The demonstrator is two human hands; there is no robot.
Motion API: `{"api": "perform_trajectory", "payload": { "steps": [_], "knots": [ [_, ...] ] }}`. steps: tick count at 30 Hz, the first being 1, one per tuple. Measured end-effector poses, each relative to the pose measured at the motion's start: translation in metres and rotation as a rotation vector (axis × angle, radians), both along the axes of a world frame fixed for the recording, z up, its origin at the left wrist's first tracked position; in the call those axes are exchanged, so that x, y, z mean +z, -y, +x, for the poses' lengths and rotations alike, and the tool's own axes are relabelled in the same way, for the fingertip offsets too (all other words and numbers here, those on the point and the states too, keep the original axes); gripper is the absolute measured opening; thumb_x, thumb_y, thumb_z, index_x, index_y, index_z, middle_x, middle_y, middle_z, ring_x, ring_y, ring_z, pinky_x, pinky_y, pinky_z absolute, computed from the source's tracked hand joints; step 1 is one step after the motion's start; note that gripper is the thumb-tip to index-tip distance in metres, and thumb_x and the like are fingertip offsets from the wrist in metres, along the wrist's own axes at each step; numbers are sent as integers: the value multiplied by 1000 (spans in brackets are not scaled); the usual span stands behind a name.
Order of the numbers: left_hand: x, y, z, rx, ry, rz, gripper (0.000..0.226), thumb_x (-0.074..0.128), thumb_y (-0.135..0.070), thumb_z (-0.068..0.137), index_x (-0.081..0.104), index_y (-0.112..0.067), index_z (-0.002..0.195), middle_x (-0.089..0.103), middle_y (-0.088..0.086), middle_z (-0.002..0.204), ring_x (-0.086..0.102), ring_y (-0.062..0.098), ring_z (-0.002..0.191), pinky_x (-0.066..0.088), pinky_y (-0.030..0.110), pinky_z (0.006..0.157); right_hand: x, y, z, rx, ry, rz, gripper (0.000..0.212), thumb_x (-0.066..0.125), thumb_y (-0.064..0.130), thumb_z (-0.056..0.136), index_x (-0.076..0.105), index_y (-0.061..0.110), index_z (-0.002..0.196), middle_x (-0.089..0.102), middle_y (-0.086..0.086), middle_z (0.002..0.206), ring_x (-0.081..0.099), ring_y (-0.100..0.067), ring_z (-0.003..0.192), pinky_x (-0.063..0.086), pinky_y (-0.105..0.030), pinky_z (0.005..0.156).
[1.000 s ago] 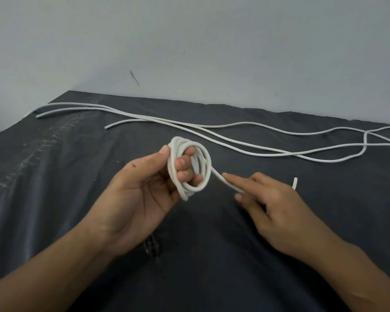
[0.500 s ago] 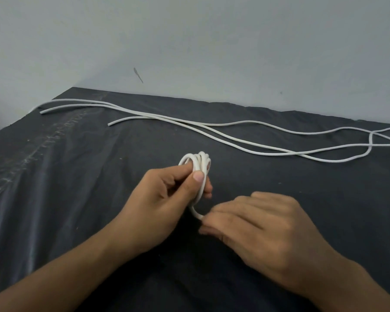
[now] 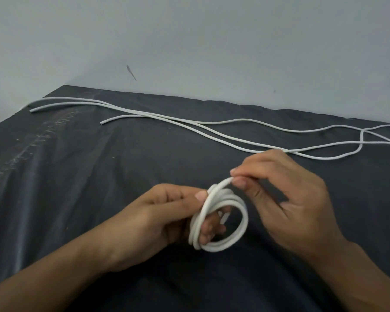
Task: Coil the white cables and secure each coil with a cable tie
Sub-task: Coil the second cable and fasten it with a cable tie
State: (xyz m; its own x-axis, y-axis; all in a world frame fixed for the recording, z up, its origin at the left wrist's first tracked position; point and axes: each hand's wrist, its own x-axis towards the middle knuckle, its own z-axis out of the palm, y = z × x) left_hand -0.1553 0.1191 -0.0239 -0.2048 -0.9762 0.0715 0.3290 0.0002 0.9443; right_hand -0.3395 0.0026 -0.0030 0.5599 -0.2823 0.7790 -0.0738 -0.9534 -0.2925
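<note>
Here a dark cloth [image 3: 81, 199] covers the surface below a pale wall [image 3: 212, 41]. Across its far side lie several loose white cables [image 3: 212, 134], well apart from the hands. Nearer, the left hand [image 3: 158, 221] holds a coil [image 3: 236, 239] of white cable, thumb pressed on its top, fingers through the loops. The right hand [image 3: 288, 199] pinches the cable's end [image 3: 225, 181] between thumb and forefinger, just above the coil.
</note>
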Motion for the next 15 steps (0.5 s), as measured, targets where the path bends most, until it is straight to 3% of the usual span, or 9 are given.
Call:
{"api": "perform_trajectory", "payload": {
  "steps": [3,5,10,12,15],
  "knots": [
    [3,3,-3,23,-242,10,40,47,-20,93,62,15,107,54,6,68,52,15,63,40,49,103,-4,4,-3,-47,-22,296,7,65,22,95,72,23,94,70,15,86,66,-6,79,49,-16,72],
    [6,5,-2,62,-325,-3,39,47,-20,93,66,10,107,50,5,67,49,12,59,42,47,106,-9,3,-3,-58,-65,462,9,62,33,94,71,30,92,72,10,84,68,-10,72,53,-21,66],
    [6,9,4,164,-349,1,44,45,-36,95,71,-1,88,44,-1,63,43,8,54,51,38,94,-14,-10,6,-7,-132,544,14,59,30,95,70,35,102,74,10,84,70,-11,70,56,-31,63],
    [5,11,7,195,-347,-37,43,49,-39,96,65,-1,82,42,-2,63,43,7,54,50,37,93,-14,-17,9,26,-130,599,19,53,30,97,70,38,100,72,10,78,65,-9,62,54,-29,58],
    [4,12,9,189,-386,-79,39,50,-36,97,70,-6,83,41,-4,63,42,6,56,49,37,95,-12,-26,11,96,-142,669,23,45,50,97,67,42,96,66,14,70,59,-4,58,46,-15,54]
  ]
}}
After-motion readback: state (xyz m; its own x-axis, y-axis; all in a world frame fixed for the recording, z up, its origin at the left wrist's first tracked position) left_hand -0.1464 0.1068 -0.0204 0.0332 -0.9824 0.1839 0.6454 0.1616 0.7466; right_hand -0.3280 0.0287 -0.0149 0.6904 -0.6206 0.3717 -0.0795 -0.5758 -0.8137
